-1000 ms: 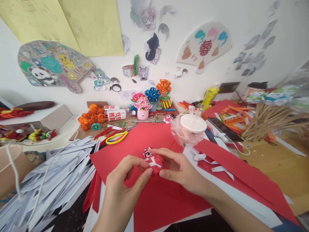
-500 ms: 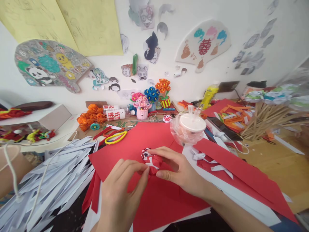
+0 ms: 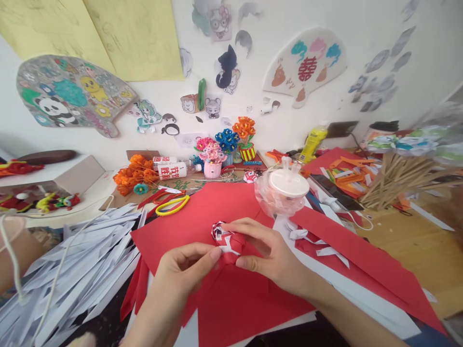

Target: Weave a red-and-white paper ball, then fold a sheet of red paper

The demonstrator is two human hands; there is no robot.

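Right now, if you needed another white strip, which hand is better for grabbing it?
Probably the left hand: it's nearer the white paper strips, while the right hand holds the red-and-white paper ball.

In the head view I see my right hand (image 3: 269, 253) holding a red and white ball (image 3: 233, 248). My left hand (image 3: 183, 272) pinches its left edge. A red sheet (image 3: 249, 311) lies below, white strips (image 3: 81, 255) to the left.

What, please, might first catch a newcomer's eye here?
Probably the rounded red-and-white paper piece in the right hand, with the left hand at its edge, above red paper sheets. Next, the heap of long white paper strips at lower left, then orange flowers in a yellow-striped pot near the white wall.
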